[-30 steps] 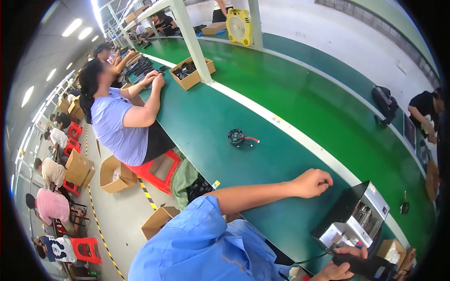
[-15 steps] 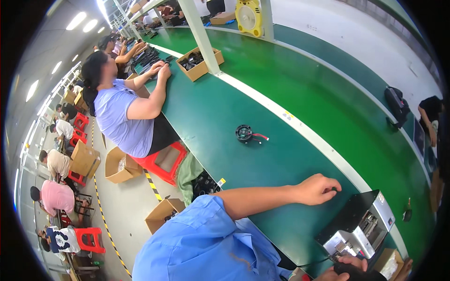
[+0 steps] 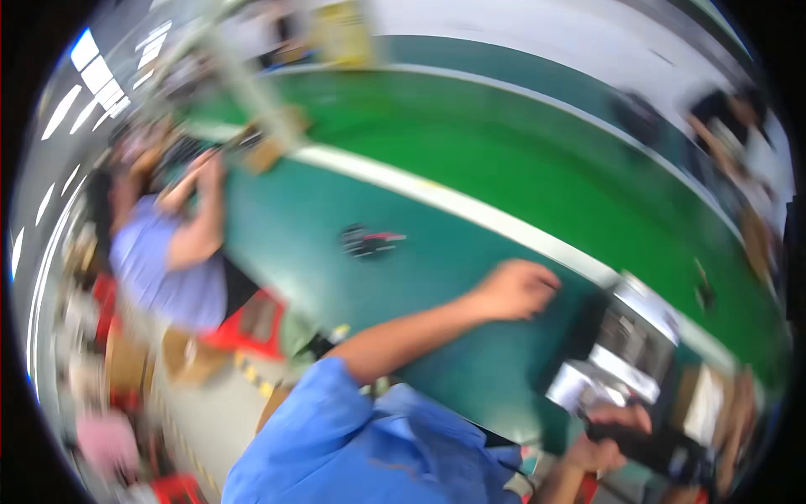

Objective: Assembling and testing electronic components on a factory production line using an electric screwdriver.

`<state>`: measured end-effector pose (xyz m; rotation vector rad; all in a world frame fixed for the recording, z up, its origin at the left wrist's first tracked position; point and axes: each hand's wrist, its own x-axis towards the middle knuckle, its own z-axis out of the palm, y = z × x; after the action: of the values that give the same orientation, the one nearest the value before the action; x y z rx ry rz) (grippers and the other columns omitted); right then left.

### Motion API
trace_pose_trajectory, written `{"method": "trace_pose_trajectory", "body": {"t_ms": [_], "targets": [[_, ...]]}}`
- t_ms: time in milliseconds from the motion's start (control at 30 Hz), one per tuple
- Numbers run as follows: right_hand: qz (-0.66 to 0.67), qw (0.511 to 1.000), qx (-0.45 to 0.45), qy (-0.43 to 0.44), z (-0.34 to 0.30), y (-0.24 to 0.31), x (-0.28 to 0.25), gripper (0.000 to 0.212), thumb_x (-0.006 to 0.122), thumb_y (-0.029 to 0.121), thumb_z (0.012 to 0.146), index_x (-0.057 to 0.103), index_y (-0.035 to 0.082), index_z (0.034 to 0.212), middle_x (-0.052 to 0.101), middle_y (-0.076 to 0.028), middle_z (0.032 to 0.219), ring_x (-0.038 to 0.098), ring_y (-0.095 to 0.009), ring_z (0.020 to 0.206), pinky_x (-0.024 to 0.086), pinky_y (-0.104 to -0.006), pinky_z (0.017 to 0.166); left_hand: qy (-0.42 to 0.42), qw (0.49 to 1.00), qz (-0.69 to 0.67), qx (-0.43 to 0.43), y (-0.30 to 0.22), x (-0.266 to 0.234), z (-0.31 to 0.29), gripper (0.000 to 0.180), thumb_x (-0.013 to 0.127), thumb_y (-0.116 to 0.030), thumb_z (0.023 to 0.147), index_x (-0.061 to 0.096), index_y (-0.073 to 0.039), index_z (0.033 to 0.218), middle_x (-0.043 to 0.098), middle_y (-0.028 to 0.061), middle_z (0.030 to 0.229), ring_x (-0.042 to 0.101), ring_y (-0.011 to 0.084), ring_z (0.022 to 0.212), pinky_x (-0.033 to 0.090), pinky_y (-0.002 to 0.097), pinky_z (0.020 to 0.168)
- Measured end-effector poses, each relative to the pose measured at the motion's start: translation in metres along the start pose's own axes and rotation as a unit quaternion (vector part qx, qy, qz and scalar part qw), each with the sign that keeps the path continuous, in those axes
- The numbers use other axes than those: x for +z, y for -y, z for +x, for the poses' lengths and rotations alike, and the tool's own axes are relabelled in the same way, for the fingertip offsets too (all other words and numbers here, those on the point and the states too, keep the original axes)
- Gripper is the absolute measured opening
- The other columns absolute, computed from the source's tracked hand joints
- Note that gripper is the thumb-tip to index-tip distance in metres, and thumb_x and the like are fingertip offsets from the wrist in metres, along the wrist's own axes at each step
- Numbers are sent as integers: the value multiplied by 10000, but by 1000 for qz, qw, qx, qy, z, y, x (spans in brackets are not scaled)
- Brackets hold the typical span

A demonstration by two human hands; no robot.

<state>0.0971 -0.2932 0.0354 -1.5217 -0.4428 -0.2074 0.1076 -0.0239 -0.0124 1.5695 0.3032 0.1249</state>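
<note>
My left hand [image 3: 516, 290] is stretched out over the green table, its fingers curled closed. Blur hides whatever its fingertips may hold. At the lower right, my right hand [image 3: 596, 449] is closed around a black elongated object [image 3: 659, 454], whose exact kind is too smeared to name. Just beyond that hand stands a silver metal bench device [image 3: 634, 336] with an open front and a dark side panel. Left of my left hand, a round black part with red wires [image 3: 361, 242] lies on the table, touched by neither hand.
The green table [image 3: 294, 218] runs along a white rail [image 3: 453, 202], with a bright green strip beyond. A person in a lavender shirt [image 3: 172, 260] sits at the left beside a cardboard box [image 3: 260, 151]. Another box [image 3: 705, 407] stands right of the metal device. A red stool [image 3: 252, 323] is at the left.
The view has swung, shifting the table and the round part leftward and blurring everything. More of my right hand and the black object now shows. My left hand stays closed.
</note>
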Motion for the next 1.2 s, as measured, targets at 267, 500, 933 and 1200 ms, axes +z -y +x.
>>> {"method": "trace_pose_trajectory", "body": {"t_ms": [267,500,933,1200], "targets": [[148,985,-81,46,2,-39,-5,681,689,479,780,406,-2,1170,592,-126,741,578,-196,662,486,-311,608,40,997,64,-6,-32,3,77,239,574,-187,901,609,-14,1062,621,62,738,556,82,540,389,197,388],[171,984,-52,-19,-9,-30,-15,678,653,574,770,472,-9,1066,577,-127,698,570,-202,635,480,-311,596,174,980,90,-44,-57,76,174,319,591,-298,900,616,-35,1079,630,73,919,598,142,736,480,253,509],[150,985,-79,22,12,-23,-6,523,549,528,868,384,61,1036,545,-140,715,551,-235,575,495,-369,539,363,925,104,39,-66,209,281,632,470,-354,957,194,-73,1450,640,206,862,660,226,607,517,305,433],[181,978,-92,-38,7,-9,8,463,519,498,891,440,63,1026,538,-122,704,512,-220,575,448,-350,540,382,915,113,-60,-46,254,310,411,523,-321,913,521,8,1159,646,213,784,666,239,581,525,309,414]]}}
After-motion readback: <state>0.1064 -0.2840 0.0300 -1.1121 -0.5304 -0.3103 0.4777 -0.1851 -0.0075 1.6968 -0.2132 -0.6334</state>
